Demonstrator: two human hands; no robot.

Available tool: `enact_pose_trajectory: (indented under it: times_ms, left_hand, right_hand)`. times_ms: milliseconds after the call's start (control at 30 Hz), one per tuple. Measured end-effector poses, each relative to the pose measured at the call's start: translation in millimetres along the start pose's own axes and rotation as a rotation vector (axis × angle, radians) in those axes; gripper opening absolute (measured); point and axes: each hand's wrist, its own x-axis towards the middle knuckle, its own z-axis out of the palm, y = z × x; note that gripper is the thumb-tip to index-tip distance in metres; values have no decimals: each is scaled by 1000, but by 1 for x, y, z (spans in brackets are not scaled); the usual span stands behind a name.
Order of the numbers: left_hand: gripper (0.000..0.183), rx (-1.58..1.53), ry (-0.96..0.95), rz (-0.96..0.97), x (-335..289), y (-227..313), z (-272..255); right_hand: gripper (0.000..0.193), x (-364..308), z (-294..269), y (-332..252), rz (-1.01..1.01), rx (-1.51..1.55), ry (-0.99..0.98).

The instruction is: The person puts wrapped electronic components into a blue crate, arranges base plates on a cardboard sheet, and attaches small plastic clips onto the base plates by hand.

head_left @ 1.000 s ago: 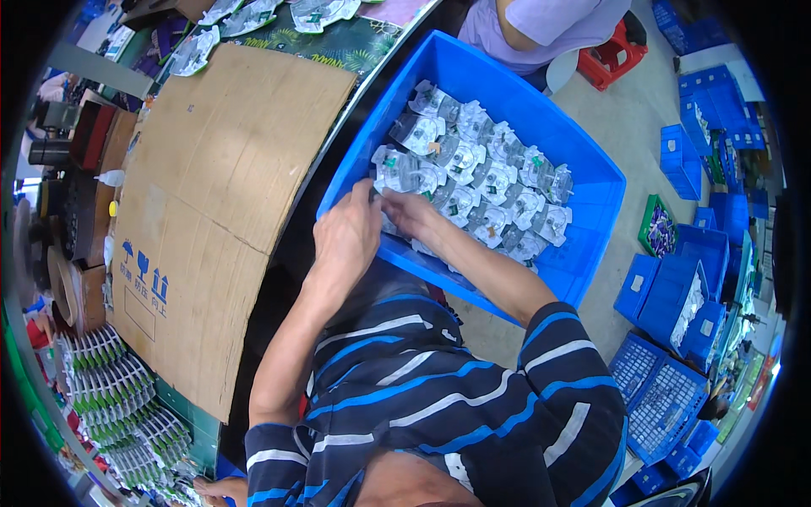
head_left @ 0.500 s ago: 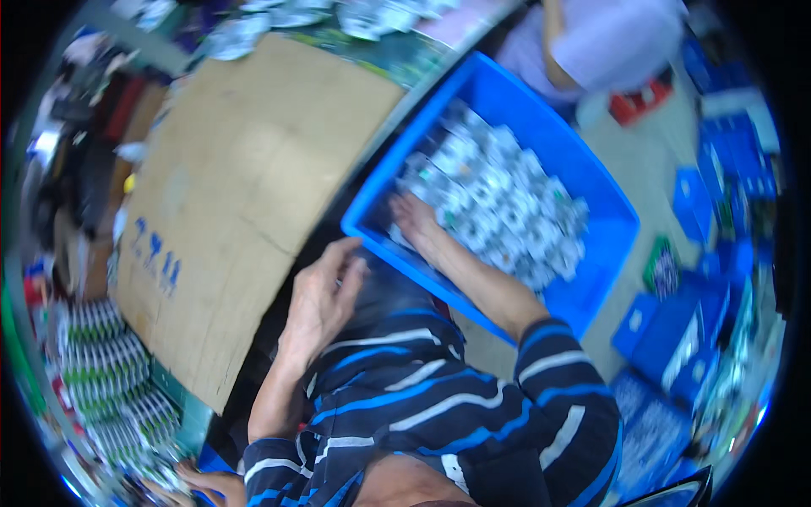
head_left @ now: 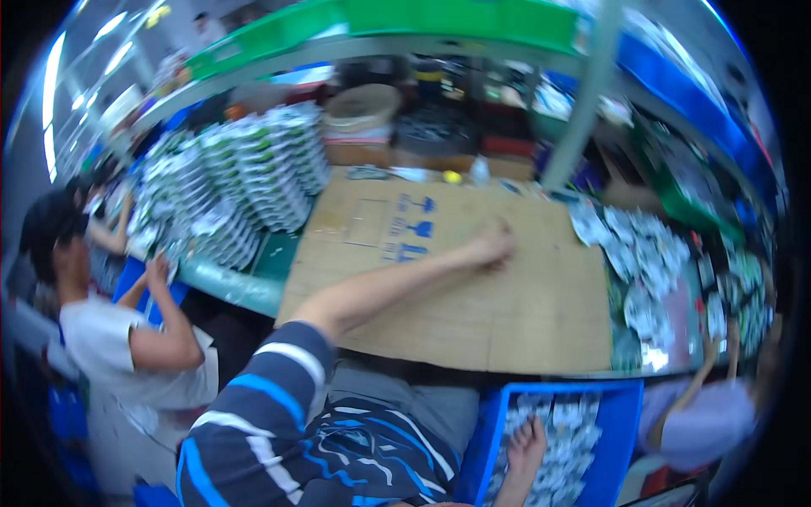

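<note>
My left hand (head_left: 492, 245) is stretched out over a flat brown cardboard sheet (head_left: 524, 313) on the workbench. Its fingers look curled in and are blurred; whatever they may hold is hidden. At the lower right, my right hand (head_left: 527, 443) is over a blue plastic bin (head_left: 621, 439), its fingers bent together. Anything between those fingers is too small to make out. Many small silvery-white parts (head_left: 570, 448) lie heaped in the bin, which stands against the bench's near edge.
Tall stacks of white and green pieces (head_left: 253, 173) stand on the bench at left, beside a seated co-worker (head_left: 127, 338). Silvery packets (head_left: 646, 262) lie at right, near another person's sleeve (head_left: 705, 422). Green bins (head_left: 456, 17) line a shelf above; a post (head_left: 591, 101) rises behind the cardboard.
My view has swung left and up toward the bench. My left hand has moved from beside the bin out over the cardboard; the right has lifted from the parts, fingers drawn in.
</note>
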Motion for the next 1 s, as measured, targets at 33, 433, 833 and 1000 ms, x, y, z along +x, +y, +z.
enact_pose_trajectory:
  times_ms: [33,433,833,1000]
  left_hand:
    - [30,-33,8,-42,21,6,13]
    - [22,403,193,157,111,47,136]
    - [20,213,17,48,107,46,112]
    - [37,183,-258,211,20,47,86]
  right_hand:
    - [18,-18,27,0,-23,20,-25]
    - [14,-88,94,75,-379,-773,280]
    - [18,-86,97,85,-399,-802,237]
    - [22,-84,108,59,-525,-789,208]
